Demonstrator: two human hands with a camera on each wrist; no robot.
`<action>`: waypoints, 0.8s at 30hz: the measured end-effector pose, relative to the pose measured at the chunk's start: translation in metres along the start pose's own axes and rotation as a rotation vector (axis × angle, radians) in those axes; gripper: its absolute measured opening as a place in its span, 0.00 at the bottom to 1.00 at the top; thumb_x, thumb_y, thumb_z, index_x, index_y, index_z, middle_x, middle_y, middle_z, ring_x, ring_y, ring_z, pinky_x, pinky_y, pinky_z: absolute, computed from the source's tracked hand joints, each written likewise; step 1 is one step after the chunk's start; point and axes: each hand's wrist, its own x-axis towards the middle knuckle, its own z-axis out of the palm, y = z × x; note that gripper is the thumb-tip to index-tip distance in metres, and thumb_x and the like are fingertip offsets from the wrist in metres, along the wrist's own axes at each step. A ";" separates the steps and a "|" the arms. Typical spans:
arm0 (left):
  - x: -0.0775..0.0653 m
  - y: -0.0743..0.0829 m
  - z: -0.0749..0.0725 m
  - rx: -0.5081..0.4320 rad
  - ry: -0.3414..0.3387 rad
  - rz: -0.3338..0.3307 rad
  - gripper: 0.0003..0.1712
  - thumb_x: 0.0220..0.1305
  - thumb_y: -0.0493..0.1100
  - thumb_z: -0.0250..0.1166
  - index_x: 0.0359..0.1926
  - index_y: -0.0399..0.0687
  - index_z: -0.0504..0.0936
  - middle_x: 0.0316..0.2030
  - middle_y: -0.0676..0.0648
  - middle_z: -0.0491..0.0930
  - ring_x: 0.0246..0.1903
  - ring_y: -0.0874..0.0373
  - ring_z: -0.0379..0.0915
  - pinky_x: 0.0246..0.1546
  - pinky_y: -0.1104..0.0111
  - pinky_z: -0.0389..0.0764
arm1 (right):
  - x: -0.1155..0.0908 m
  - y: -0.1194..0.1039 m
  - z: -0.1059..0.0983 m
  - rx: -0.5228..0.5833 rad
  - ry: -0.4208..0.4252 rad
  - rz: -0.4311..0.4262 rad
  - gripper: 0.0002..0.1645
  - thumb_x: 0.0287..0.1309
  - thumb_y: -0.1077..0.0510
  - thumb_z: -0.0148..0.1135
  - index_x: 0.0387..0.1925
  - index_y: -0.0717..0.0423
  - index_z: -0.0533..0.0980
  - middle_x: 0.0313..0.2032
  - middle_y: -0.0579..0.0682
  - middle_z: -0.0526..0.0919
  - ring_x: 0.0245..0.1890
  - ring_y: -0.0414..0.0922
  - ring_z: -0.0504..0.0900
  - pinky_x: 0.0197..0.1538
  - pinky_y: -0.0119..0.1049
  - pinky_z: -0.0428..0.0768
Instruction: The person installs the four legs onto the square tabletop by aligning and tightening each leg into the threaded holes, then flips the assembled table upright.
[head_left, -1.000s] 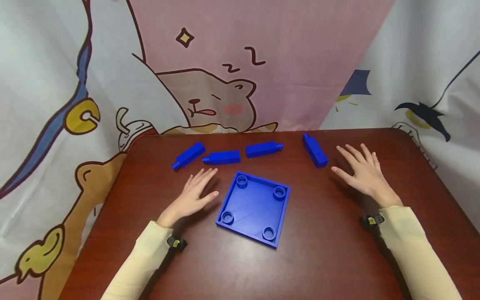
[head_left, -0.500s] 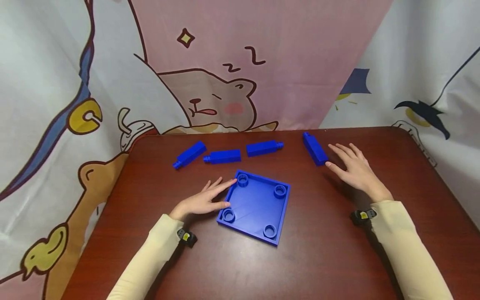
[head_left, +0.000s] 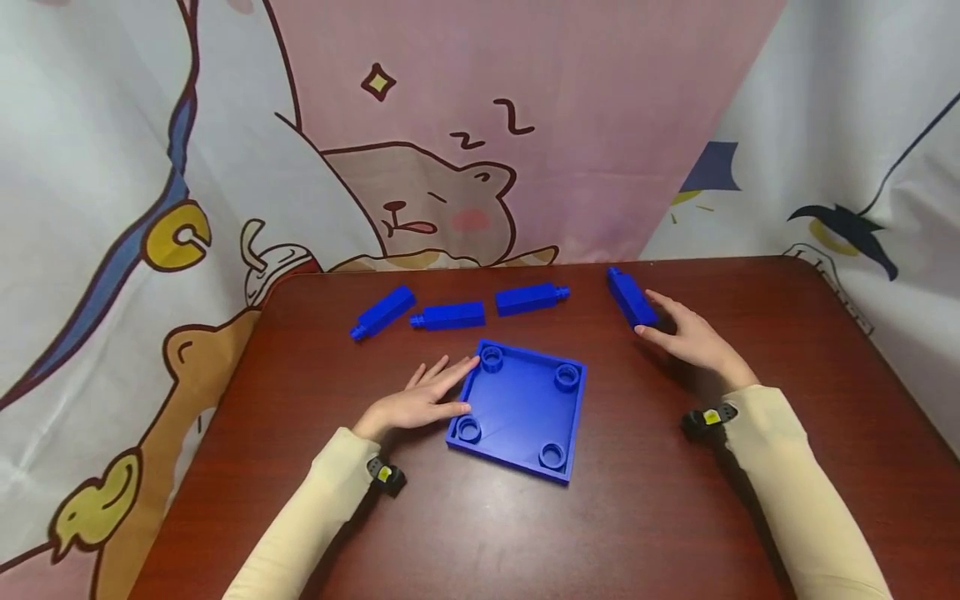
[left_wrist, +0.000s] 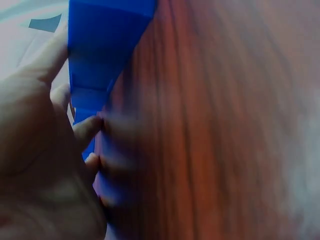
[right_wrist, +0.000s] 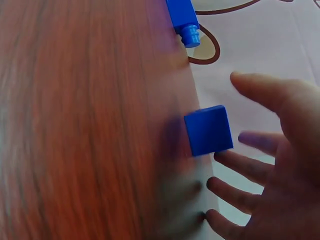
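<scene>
A blue square tray point(head_left: 525, 412) with a low rim and a round socket at each corner lies on the table. My left hand point(head_left: 412, 406) is at its left side, fingers extended, index fingertip and thumb at the rim. The left wrist view shows the tray's side wall point(left_wrist: 102, 50) beside the fingers. At the back right lies a blue square post point(head_left: 630, 297) with a ribbed peg at its far end. My right hand point(head_left: 693, 337) is around its near end, thumb on one side and fingers on the other. In the right wrist view, a gap shows between the thumb and the post point(right_wrist: 209, 131).
Three more blue posts lie along the back of the table: a slanted left post point(head_left: 382, 312), a middle post point(head_left: 450, 316) and a post to its right point(head_left: 531, 298). A cartoon-printed curtain point(head_left: 585, 125) hangs directly behind the brown table point(head_left: 645, 517).
My left hand has moved right from beside the tray onto its left rim. My right hand has moved left to the right-hand post's near end. The posts lie as before.
</scene>
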 end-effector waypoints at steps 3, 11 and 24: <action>0.004 0.006 0.000 0.010 0.010 -0.029 0.43 0.70 0.60 0.53 0.77 0.61 0.42 0.75 0.46 0.43 0.72 0.42 0.27 0.64 0.40 0.29 | 0.002 0.001 0.002 0.040 0.003 0.056 0.49 0.62 0.48 0.62 0.72 0.66 0.50 0.65 0.73 0.59 0.64 0.68 0.59 0.61 0.65 0.58; 0.013 0.015 0.009 0.049 0.082 -0.123 0.45 0.67 0.64 0.55 0.77 0.60 0.44 0.75 0.46 0.44 0.72 0.42 0.30 0.64 0.39 0.32 | 0.008 0.004 0.006 0.150 0.095 0.119 0.45 0.60 0.53 0.65 0.69 0.69 0.55 0.59 0.74 0.68 0.60 0.67 0.65 0.58 0.61 0.63; 0.011 0.012 0.012 -0.107 0.051 -0.087 0.49 0.66 0.61 0.59 0.77 0.57 0.41 0.75 0.51 0.42 0.72 0.45 0.18 0.61 0.40 0.20 | 0.004 0.021 0.015 0.278 0.247 0.135 0.32 0.62 0.58 0.63 0.64 0.67 0.66 0.55 0.72 0.73 0.53 0.63 0.72 0.52 0.45 0.69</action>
